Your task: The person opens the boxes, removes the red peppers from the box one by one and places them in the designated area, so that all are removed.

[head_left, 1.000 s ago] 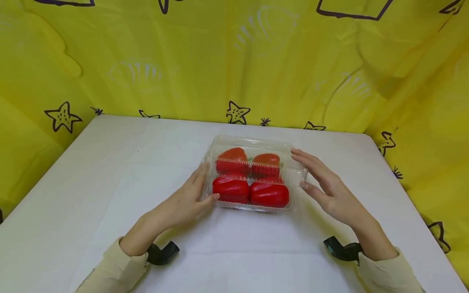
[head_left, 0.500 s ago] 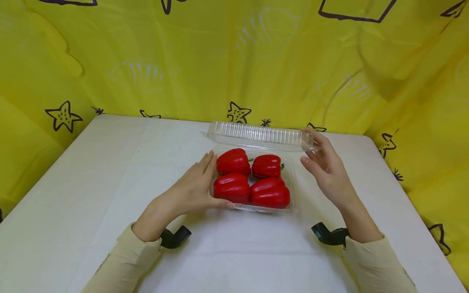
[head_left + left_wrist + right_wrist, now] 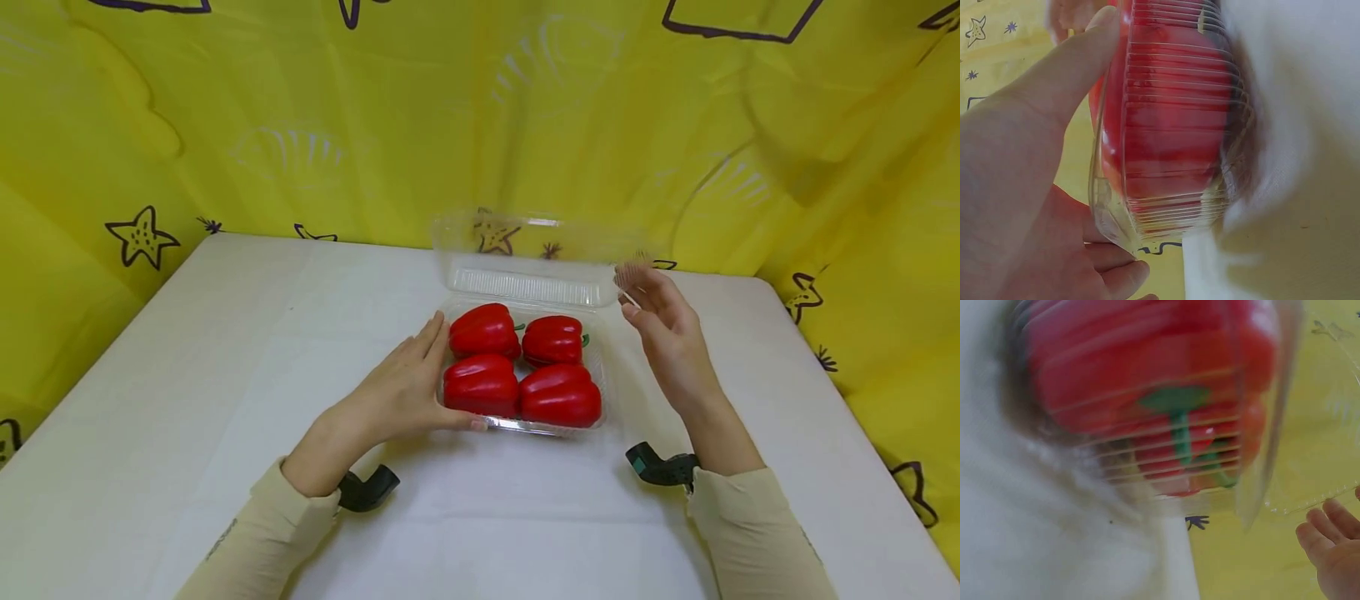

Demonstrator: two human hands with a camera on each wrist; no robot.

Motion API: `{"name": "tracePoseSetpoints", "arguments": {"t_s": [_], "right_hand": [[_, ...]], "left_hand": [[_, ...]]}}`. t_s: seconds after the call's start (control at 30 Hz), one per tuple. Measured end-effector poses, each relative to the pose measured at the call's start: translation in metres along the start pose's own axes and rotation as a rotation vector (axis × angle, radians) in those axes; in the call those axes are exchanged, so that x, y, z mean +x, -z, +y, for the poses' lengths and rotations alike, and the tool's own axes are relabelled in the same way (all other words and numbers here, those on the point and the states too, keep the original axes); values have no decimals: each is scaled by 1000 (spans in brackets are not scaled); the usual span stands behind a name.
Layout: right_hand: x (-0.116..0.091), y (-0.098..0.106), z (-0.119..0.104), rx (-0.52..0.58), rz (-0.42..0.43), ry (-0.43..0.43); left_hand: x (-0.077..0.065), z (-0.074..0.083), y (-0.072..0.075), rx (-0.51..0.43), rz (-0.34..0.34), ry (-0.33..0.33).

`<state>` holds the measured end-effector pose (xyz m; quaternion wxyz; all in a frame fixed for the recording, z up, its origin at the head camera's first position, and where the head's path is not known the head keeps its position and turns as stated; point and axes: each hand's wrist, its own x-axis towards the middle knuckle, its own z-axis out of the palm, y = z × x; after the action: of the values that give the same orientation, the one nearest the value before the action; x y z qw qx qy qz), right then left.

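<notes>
Several red bell peppers with green stems lie inside a clear plastic clamshell container. Its transparent lid, blurred at the top, stands raised at the back. My left hand rests at the near left corner, straight fingers along the left side and thumb along the front rim. In the left wrist view the thumb lies over the rim beside the ribbed wall. My right hand is at the lid's right edge, fingertips touching it. The right wrist view shows those fingers loosely extended by the lid edge.
The container stands on a white table whose back edge meets a yellow patterned curtain. Black wrist devices stick inward from both cuffs.
The lid has swung up and back from over the peppers, with my right hand rising along its right edge. My left hand has slid slightly forward, its thumb further along the front rim.
</notes>
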<state>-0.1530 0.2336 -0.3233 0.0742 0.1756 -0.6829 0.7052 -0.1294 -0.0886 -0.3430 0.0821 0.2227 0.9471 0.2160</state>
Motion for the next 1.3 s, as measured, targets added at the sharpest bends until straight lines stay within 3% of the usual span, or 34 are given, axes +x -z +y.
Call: {"name": "tracePoseSetpoints", "arguments": {"t_s": [0.13,0.33,0.63,0.93,1.1,1.3], "right_hand": [[-1,5,5,-4,-29,-63],[0,12,12,147,-67,-108],[2,17,17,244,-45,-238],[1,19,17,146,-43,-375],[2,21,16,12,-63,-455],[1,23,15,-133,-105,-495]], "left_hand": [[0,2,2,-2,-13,6],[-3,4,5,9,-31,8],[-8,11,8,16,-50,-2],[-14,19,8,15,-75,1],[-16,22,9,32,-92,6],[-18,25,9,44,-104,9]]}}
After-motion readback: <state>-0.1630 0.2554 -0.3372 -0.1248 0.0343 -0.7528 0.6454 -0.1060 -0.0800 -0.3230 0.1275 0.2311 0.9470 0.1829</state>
